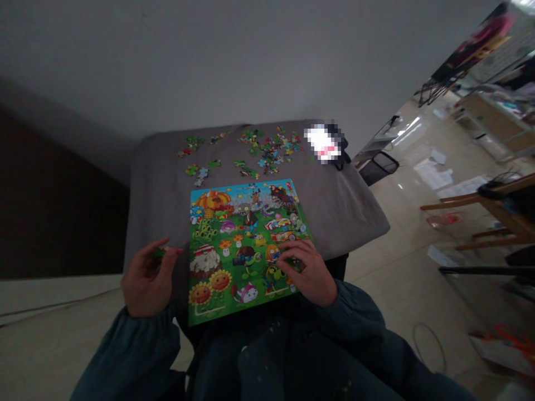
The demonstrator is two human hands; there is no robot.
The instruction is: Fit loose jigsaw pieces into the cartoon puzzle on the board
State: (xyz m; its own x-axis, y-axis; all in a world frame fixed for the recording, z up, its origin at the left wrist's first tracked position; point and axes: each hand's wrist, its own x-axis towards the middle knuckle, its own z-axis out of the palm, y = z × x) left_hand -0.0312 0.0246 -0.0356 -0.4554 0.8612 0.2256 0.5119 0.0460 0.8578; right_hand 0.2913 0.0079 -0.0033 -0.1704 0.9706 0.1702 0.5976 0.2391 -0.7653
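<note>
My left hand [147,281] is raised at the left edge of the puzzle, pinching a small green jigsaw piece [160,253] between thumb and fingers. A colourful cartoon jigsaw puzzle [246,253] with sunflowers and mushrooms lies on my lap and the table edge, tilted in view. My right hand [308,273] rests on its lower right area, with the fingertips on the picture. Whether those fingers hold a piece is hidden. Several loose jigsaw pieces [271,147] lie scattered beyond the puzzle, out of reach of both fingertips.
A grey cloth [167,184] covers the table under the pieces. A pixelated bright object [324,142] lies on a dark item at its far corner. Beyond the right edge stand a mesh wastebasket [378,167] and a wooden chair [493,214], with papers on the floor [432,174].
</note>
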